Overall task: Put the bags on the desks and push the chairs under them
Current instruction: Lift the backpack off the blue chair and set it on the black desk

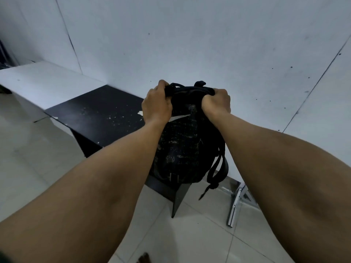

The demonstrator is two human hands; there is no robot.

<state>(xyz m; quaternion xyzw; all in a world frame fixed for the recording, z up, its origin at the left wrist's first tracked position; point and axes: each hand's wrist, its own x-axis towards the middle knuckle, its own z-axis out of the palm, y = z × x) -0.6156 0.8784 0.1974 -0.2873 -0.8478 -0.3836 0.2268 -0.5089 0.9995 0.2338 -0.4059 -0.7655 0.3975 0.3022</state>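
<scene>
Head view. A black backpack [182,147] with a white logo stands upright at the near right end of a black desk [98,112], its straps hanging past the desk's edge toward the tiled floor [47,164]. The left hand [156,105] and the right hand [217,102] each grip the gathered top of the backpack, fingers curled tightly round the fabric. A white desk [41,80] adjoins the black one on the left, both against a white wall [190,38].
</scene>
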